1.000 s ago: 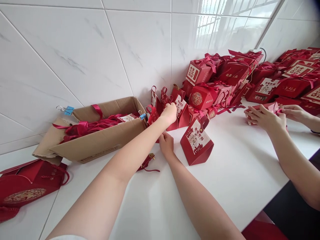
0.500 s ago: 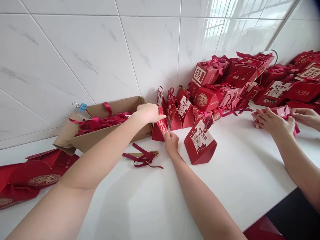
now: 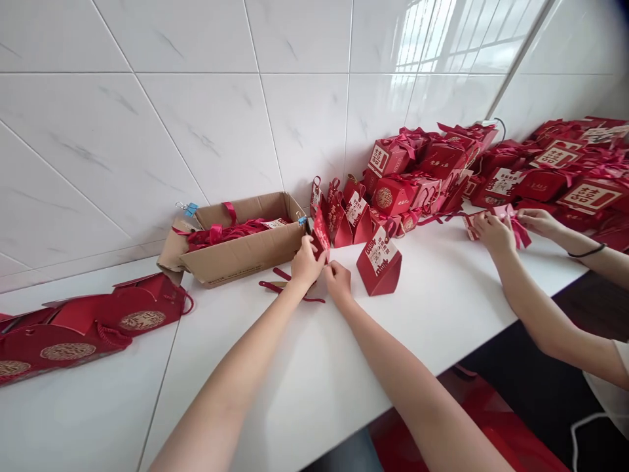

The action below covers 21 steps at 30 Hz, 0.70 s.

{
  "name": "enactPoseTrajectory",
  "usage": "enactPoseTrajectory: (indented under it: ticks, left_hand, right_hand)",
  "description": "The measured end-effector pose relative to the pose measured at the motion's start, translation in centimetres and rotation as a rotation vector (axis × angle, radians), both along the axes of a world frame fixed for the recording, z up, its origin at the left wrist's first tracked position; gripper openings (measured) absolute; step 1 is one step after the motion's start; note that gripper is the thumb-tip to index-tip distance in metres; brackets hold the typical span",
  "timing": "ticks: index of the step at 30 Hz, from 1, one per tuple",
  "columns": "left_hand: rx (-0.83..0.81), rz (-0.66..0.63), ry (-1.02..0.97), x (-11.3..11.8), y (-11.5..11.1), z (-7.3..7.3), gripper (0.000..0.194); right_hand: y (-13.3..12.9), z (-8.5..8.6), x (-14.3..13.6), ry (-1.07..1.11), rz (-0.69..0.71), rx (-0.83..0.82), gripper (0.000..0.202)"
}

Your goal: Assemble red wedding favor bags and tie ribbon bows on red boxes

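Observation:
A red triangular gift box is between my two hands, beside the right end of the cardboard carton. My left hand has its fingers closed on the box's left side. Low on its right edge, my right hand pinches the box; the fingertips are partly hidden. Dark red straps lie on the table just left of my hands, partly behind my left hand. To the right stands another red triangular box with a white printed label and a loop on top.
The cardboard carton holds red ribbons. Red boxes lie at the left. Small upright boxes and large piles of boxes line the wall. At the right, another person's hands hold a pink-ribboned box.
My left hand has come down from the top of the box to its lower left side. The view has shifted, showing more of the table front and the left boxes.

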<state>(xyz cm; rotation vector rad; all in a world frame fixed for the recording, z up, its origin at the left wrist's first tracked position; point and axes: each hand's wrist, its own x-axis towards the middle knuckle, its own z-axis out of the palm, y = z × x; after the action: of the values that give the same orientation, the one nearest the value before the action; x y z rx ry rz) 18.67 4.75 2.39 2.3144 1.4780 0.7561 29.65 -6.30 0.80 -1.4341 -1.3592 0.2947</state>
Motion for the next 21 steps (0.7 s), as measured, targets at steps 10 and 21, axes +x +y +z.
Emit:
enactPoseTrajectory:
  ticks: [10,21]
  left_hand:
    - [-0.134,-0.064,0.112,1.8,2.9,-3.6,0.024]
    - [0.002,-0.079,0.108,3.3,1.8,-4.7,0.020]
  right_hand:
    - [-4.3,-5.4,4.3,0.005,-0.747,0.232,0.062]
    - [3.0,-5.3,7.2,0.231,-0.460,-0.002,0.073]
